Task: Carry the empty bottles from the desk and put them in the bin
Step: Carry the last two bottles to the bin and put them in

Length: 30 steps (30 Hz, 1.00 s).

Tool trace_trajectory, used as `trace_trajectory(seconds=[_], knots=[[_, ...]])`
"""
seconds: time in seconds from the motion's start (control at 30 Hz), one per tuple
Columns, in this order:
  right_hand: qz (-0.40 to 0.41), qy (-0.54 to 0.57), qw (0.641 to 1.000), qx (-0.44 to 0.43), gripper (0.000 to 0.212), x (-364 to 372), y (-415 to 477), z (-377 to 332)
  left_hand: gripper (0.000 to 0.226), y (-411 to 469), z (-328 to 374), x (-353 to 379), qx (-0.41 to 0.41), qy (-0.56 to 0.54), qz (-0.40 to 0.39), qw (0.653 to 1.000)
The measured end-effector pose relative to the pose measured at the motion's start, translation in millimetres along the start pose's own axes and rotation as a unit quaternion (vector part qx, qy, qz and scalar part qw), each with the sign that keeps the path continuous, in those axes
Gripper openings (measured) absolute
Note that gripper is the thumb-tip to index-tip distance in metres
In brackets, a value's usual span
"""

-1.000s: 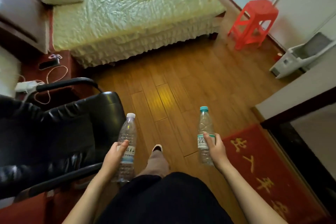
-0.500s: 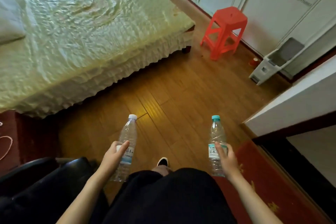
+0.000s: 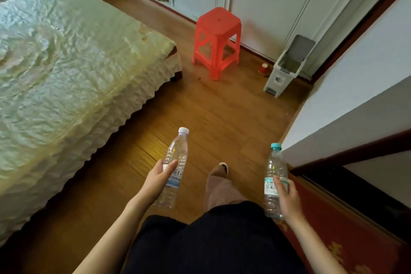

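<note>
Wooden floor (image 3: 222,109) lies open between bed (image 3: 66,62) and white wall (image 3: 355,95); the bin (image 3: 287,66), lid up, stands near the far wall beside a red stool (image 3: 216,40). Left hand (image 3: 159,179) is closed around a white-capped bottle (image 3: 175,167); right hand (image 3: 288,198) around a teal-capped bottle (image 3: 274,180). Risks judged: thin walls buckling or slipping in the grasp; a small red cup (image 3: 264,68) just beside the bin being kicked; the bin's narrow mouth being missed. The wall corner narrows the right-hand passage.
</note>
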State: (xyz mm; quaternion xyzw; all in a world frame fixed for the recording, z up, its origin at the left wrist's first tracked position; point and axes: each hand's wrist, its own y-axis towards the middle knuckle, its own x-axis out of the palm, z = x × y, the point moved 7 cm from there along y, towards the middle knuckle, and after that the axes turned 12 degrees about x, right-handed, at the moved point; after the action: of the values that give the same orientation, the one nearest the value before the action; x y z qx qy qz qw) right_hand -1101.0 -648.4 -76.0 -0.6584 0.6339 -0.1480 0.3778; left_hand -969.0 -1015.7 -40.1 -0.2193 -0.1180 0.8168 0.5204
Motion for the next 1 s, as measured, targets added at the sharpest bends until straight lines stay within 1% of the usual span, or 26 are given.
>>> trace_trajectory(seconds=[0.1,0.17,0.23,0.33,0.43,0.6,0.67,0.77,0.8,0.9,1.0], knots=[[0.002,0.003,1.0,-0.003,0.03,5.1,50.9,-64.2,0.06,59.0,31.7,4.0,-0.016,0.002,0.021,1.0],[-0.012,-0.003,1.0,-0.014,0.033,12.2,81.1,-112.5,0.06,96.3,53.0,3.6,-0.02,0.004,0.031,0.999],[-0.027,-0.009,0.999,-0.029,0.03,21.5,106.4,-163.3,0.062,132.9,75.6,0.0,-0.022,0.01,0.045,0.999],[-0.033,-0.032,0.998,-0.05,0.032,36.8,141.5,-226.6,0.055,180.2,105.7,-4.2,-0.021,0.015,0.058,0.998],[-0.047,-0.036,0.997,-0.047,0.041,54.4,180.5,-269.9,0.053,224.1,127.6,-7.4,-0.022,0.023,0.071,0.997],[-0.052,-0.034,0.998,-0.023,0.038,82.7,247.9,-323.7,0.048,312.3,145.8,-9.4,-0.048,0.035,0.065,0.996],[-0.042,-0.031,0.998,-0.017,0.035,90.1,276.6,-350.7,0.052,357.7,159.2,-9.7,-0.052,0.043,0.054,0.996],[-0.018,-0.028,0.999,-0.009,0.034,95.1,314.9,-395.0,0.07,435.3,193.2,-6.4,-0.047,0.072,0.031,0.996],[-0.011,-0.023,1.0,-0.007,0.034,95.2,326.6,-409.7,0.07,461.7,211.5,-2.9,-0.04,0.083,0.018,0.996],[0.015,-0.006,1.0,0.015,0.044,88.1,357.8,-443.9,0.048,535.0,278.7,15.3,0.005,0.095,-0.018,0.995],[0.05,0.003,0.998,0.022,0.051,74.3,382.7,-472.6,0.041,602.7,336.2,43.6,0.033,0.094,-0.075,0.992]])
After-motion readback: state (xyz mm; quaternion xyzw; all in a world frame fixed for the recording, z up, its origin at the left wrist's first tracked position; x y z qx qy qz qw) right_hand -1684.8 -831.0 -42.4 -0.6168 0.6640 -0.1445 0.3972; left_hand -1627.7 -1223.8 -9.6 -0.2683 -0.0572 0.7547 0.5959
